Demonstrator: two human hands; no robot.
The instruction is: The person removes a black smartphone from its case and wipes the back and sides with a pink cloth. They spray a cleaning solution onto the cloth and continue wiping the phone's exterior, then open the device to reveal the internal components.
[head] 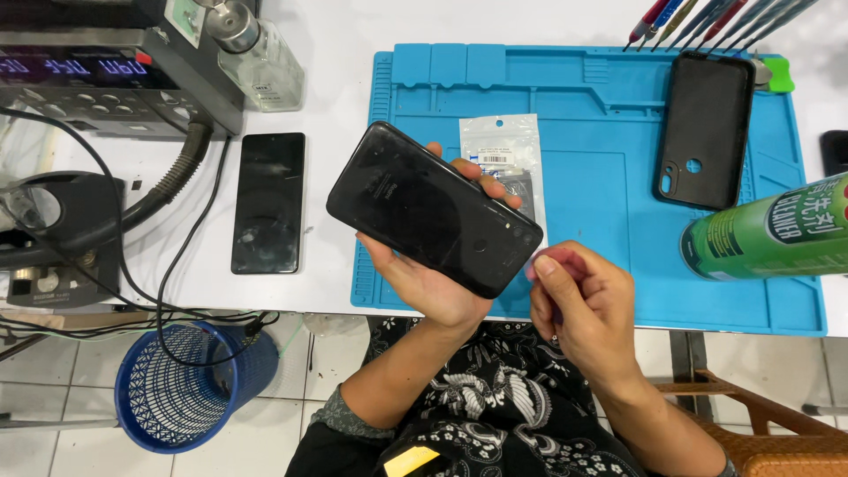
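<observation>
Phone (pixel 433 208) back-up gripped in left hand (pixel 428 278), right hand (pixel 587 314) pinching small pink piece (pixel 537 265) beside it, packet (pixel 502 150) on blue mat (pixel 609 185) behind phone, black case (pixel 704 128) farther right, green can (pixel 768 231) near case.

A small clear plastic packet with a white label strip (pixel 500 150) lies on the blue mat, partly hidden behind the raised phone. At the right edge a green cylindrical spray can with a white-lettered label (pixel 777 231) juts in, tilted. Top left, a dark instrument's display panel with glowing purple digits (pixel 71 67) sits on the white table. A black flat screen panel (pixel 268 202) lies unlit just left of the mat.
</observation>
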